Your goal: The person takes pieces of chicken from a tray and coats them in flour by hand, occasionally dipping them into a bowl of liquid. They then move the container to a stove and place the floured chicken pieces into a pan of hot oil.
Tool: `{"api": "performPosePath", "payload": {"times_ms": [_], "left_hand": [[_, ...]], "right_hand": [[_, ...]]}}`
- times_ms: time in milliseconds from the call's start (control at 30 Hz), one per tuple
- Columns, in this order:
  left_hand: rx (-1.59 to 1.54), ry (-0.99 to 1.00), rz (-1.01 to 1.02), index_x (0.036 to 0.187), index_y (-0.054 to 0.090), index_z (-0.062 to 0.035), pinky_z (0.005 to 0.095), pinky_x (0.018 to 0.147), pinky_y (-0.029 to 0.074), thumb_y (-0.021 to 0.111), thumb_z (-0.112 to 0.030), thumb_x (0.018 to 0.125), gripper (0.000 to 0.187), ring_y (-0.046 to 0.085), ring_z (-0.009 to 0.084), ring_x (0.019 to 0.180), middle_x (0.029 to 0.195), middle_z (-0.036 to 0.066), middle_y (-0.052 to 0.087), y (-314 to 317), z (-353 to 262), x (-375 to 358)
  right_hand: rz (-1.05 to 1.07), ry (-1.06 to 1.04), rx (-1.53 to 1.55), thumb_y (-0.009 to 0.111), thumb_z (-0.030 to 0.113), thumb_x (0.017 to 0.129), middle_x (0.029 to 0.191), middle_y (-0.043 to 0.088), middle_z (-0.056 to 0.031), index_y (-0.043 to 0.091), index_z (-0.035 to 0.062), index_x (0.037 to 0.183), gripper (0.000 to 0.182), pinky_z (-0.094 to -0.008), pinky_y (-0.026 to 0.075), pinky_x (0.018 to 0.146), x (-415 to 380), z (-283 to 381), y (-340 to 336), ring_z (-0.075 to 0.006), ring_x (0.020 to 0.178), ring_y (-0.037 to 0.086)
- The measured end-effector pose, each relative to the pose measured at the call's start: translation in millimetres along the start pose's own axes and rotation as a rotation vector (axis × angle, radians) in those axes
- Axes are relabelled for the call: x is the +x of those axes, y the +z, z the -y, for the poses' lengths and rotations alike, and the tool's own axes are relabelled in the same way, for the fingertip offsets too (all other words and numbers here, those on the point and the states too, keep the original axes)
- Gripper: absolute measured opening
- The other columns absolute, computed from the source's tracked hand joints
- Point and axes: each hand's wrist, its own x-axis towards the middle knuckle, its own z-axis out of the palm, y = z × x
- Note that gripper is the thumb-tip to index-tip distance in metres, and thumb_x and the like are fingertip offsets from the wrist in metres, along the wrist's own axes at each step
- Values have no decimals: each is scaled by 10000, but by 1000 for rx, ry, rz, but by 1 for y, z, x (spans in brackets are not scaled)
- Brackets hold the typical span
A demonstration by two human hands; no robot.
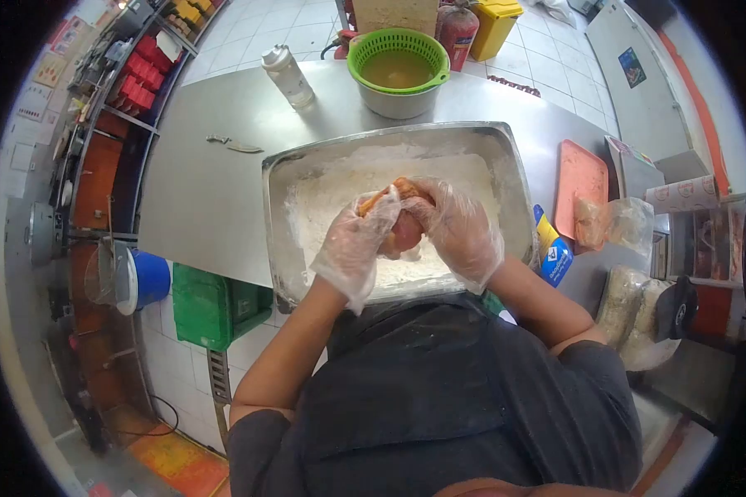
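Observation:
Both my hands wear clear plastic gloves and are raised over a deep metal tray (273, 224) of white flour (327, 195). Between them is a piece of raw chicken (406, 233), pinkish with an orange coating along its top edge. My left hand (358, 240) grips its left side, fingers curled around it. On the other side, my right hand (460, 228) is closed on the upper right part. The fingers and gloves cover much of the meat, so its full shape is hidden.
Behind the tray stand a green colander (443, 77) set in a bowl of liquid and a white bottle (288, 76). A knife (242, 147) lies at left on the steel table (199, 199). To the right are a pink tray (578, 166), a blue-yellow packet (554, 248) and plastic bags (630, 225).

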Motion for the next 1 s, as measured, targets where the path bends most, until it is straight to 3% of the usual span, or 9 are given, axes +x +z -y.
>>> {"api": "performPosePath", "payload": {"times_ms": [200, 300, 500, 567, 700, 733, 767, 833, 1000], "left_hand": [[-51, 218, -59, 973, 558, -35, 218, 640, 470, 615, -241, 840, 251, 558, 86, 764, 864, 18, 584, -21, 32, 17], [564, 690, -112, 954, 561, -48, 221, 619, 466, 615, -229, 841, 220, 549, 84, 743, 858, 11, 582, -23, 38, 27], [13, 310, 56, 934, 581, -64, 224, 622, 460, 592, -224, 854, 179, 546, 90, 716, 821, -4, 581, -21, 28, 13], [944, 350, 15, 921, 600, -65, 226, 614, 457, 588, -253, 854, 200, 552, 95, 713, 803, 1, 586, -25, 5, 8], [841, 98, 29, 921, 608, -43, 231, 605, 460, 593, -281, 850, 249, 559, 105, 711, 814, 23, 603, -6, -7, -2], [645, 7, 31, 913, 606, -40, 231, 598, 463, 590, -279, 852, 247, 563, 109, 694, 803, 29, 600, -2, -7, -2], [447, -72, 35, 905, 604, -38, 231, 590, 466, 587, -276, 854, 245, 567, 113, 677, 793, 35, 597, 2, -7, -1], [203, -86, 28, 900, 591, -39, 233, 585, 470, 582, -266, 858, 231, 564, 113, 661, 783, 31, 590, -4, 3, 8], [23, 161, -86, 899, 547, -53, 234, 569, 482, 558, -217, 874, 166, 552, 107, 629, 761, 23, 567, -4, 11, 19]], "right_hand": [[82, 114, 96, 491, 309, 880, 869, 610, -157, 567, 29, 1004, 316, -352, 456, 721, -3, 16, 4, -304, 820, 595], [68, -7, 182, 480, 309, 882, 850, 606, -152, 566, 33, 997, 311, -350, 455, 716, -6, 16, 10, -304, 810, 592], [24, -36, 90, 474, 302, 884, 791, 603, -136, 564, 44, 987, 291, -334, 455, 687, -5, 8, 9, -299, 757, 584], [125, 9, 153, 482, 305, 882, 775, 601, -134, 563, 42, 990, 295, -332, 455, 683, 1, 1, 5, -288, 736, 582], [271, 269, 365, 491, 327, 883, 732, 588, -130, 567, 33, 1013, 331, -328, 458, 670, 6, 10, -13, -241, 690, 574], [-18, -439, -172, 535, 344, 850, 752, 589, -138, 555, 17, 1041, 379, -323, 460, 660, 7, -33, 1, -241, 690, 574], [-23, -444, -169, 535, 344, 850, 752, 589, -138, 555, 17, 1041, 379, -323, 460, 660, 7, -27, 0, -241, 690, 574], [122, 221, 567, 607, 293, 792, 811, 601, -153, 539, 13, 1092, 416, -344, 466, 662, 4, -6, -4, -286, 730, 587], [6, -112, -34, 620, 261, 775, 881, 609, -172, 520, 25, 1149, 453, -357, 471, 692, -6, -12, 16, -309, 790, 592]]}}
